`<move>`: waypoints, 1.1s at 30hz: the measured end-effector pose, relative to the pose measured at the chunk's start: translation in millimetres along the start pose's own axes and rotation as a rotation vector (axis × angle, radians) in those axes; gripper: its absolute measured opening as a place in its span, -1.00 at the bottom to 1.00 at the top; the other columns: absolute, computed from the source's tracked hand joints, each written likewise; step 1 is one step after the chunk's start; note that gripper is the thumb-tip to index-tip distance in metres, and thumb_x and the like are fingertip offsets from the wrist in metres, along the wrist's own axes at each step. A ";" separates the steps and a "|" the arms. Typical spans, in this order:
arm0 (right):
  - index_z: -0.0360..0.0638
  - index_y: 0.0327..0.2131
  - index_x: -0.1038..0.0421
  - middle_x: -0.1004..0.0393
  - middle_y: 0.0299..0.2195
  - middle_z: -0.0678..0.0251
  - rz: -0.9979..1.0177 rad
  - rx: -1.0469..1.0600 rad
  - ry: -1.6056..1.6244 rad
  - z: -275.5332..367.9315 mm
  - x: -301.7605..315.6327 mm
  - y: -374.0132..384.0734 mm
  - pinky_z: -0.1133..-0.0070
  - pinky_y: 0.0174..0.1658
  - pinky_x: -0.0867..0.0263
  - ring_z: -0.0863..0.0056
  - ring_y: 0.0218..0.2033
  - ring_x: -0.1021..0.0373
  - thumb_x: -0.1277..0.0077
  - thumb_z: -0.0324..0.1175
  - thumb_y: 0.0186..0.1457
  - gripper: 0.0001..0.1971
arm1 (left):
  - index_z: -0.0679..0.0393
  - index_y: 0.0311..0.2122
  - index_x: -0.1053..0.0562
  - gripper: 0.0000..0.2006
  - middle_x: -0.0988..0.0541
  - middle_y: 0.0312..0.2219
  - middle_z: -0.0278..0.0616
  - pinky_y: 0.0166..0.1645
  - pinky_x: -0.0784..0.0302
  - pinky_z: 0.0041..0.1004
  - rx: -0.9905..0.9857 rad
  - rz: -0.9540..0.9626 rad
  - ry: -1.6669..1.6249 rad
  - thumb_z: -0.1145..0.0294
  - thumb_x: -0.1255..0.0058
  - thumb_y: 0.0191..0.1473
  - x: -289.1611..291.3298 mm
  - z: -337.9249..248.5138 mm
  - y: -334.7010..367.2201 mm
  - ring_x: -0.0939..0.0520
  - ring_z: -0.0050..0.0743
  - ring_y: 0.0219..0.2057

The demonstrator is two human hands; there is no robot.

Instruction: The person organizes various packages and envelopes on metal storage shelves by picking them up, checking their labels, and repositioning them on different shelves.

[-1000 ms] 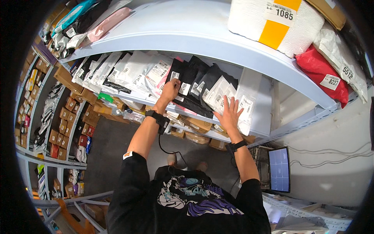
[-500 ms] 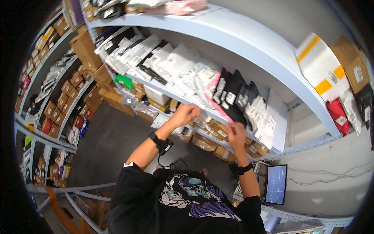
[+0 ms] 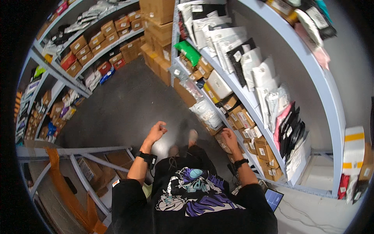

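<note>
My left hand (image 3: 157,132) hangs over the dark floor (image 3: 124,101), its fingers curled in with nothing in them; a black device is strapped to that wrist. My right hand (image 3: 229,137) is lowered beside the small cardboard boxes (image 3: 249,124) on a low shelf of the pale blue rack (image 3: 331,117), fingers loosely apart and empty, a black band on the wrist. White and grey bagged parcels (image 3: 253,66) and black bags (image 3: 290,132) stand in a row on the shelf above, out of reach of both hands.
Another rack with brown boxes and bagged goods (image 3: 89,43) runs along the far left of the aisle. A grey metal frame with an orange rail (image 3: 74,191) is at lower left. A tablet screen (image 3: 274,198) shows at my right hip. Stacked cartons (image 3: 157,23) close off the aisle's far end.
Both hands have come off the bagged parcels and dropped to waist height. The view has swung left, so the rack now runs along the right side.
</note>
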State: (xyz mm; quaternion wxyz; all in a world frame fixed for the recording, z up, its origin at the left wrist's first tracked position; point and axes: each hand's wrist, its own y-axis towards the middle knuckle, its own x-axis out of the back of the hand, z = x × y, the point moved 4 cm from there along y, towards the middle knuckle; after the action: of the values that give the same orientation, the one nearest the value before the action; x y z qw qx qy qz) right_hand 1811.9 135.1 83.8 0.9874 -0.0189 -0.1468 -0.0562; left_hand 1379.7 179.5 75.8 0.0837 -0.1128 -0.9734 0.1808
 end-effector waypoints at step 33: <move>-0.35 -0.27 -0.41 -0.51 -0.46 0.18 0.871 -0.291 -0.433 -126.0 -252.3 308.1 0.50 -0.40 -0.37 0.42 -0.49 -0.44 0.21 -0.49 0.11 -0.80 | 0.18 -0.28 -0.49 -0.76 -0.56 -0.58 -0.16 -0.57 -0.43 -0.41 0.783 -0.597 -0.098 0.28 0.15 0.05 215.8 159.5 8.3 -0.57 -0.36 -0.61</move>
State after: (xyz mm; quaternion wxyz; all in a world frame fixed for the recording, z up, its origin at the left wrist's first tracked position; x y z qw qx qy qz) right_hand 1644.2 460.9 -116.9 0.8532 -0.2272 -0.3174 0.3460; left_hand 1141.5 187.9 -47.8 0.1221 0.2197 -0.8249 0.5063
